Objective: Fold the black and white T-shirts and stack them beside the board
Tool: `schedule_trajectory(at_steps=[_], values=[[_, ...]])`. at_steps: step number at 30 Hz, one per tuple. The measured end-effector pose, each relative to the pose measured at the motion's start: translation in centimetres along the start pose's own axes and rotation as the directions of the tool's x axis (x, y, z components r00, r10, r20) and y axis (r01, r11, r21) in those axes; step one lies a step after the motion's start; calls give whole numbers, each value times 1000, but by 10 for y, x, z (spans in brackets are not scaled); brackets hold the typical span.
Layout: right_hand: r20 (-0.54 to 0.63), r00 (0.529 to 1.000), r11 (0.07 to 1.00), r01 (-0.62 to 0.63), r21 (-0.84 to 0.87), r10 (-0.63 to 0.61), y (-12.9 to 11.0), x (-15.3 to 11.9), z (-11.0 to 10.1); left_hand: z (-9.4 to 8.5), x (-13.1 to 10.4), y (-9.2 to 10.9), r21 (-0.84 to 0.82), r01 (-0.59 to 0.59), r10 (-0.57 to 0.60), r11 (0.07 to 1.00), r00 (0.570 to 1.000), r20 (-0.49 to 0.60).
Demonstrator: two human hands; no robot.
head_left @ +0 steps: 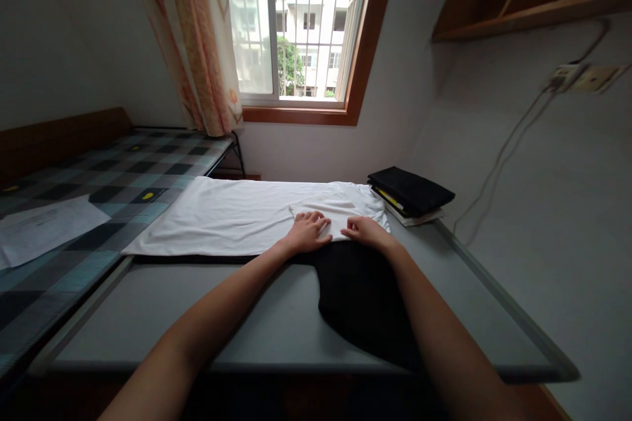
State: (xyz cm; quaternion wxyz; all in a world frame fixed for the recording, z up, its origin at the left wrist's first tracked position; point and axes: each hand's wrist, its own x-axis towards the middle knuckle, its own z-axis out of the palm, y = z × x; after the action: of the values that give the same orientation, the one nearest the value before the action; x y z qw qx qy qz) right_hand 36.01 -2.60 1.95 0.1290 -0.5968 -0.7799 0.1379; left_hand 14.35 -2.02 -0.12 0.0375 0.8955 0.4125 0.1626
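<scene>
A white cloth garment (237, 214) lies spread across the grey table, its left end reaching the bed edge. Black fabric (358, 296) shows beneath its near edge and hangs toward me on the right. My left hand (309, 231) rests on the white cloth near its front edge, fingers spread. Just to the right, my right hand (365, 231) is on the cloth with its fingers curled together; whatever they pinch is too small to make out.
On the table (197, 316), a black folded item (409, 191) tops a stack of papers (415, 216) at the back right. To the left is a checkered bed (99, 177) with paper sheets (49, 227). A curtain (202, 46) hangs by the window; a cable (498, 158) runs down the right wall.
</scene>
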Motion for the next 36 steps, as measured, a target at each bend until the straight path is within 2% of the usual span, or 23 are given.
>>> schedule_trajectory(at_steps=[4, 8, 13, 22, 25, 27, 30, 33, 36], values=[[-138, 983, 969, 149, 198, -123, -15, 4, 10, 6, -1, 0, 25, -21, 21, 999, 999, 27], [-26, 973, 913, 223, 341, -228, -25, 6, 17, 9, -3, 0, 32, -23, 21, 999, 997, 71], [58, 985, 938, 135, 319, -161, -11, 3, 4, 8, -4, 2, 34, -26, 23, 999, 997, 72], [241, 970, 895, -75, 440, -37, 22, -9, -26, 7, -4, 2, 42, -33, 29, 999, 996, 88], [247, 969, 899, -102, 426, -7, 25, -10, -29, 7, -4, 2, 50, -33, 29, 998, 995, 93], [233, 972, 929, -94, 359, 8, 22, -9, -27, 6, -4, 2, 51, -39, 34, 998, 995, 96], [106, 994, 982, -19, 190, -1, 15, -7, -21, 3, -4, 3, 49, -64, 60, 997, 996, 62], [2, 999, 994, 35, 108, -36, 10, -4, -15, -3, -4, 7, 62, -138, 138, 988, 990, 3], [23, 999, 992, 22, 125, -25, 11, -3, -12, -8, -2, 12, 114, -231, 233, 966, 972, 0]])
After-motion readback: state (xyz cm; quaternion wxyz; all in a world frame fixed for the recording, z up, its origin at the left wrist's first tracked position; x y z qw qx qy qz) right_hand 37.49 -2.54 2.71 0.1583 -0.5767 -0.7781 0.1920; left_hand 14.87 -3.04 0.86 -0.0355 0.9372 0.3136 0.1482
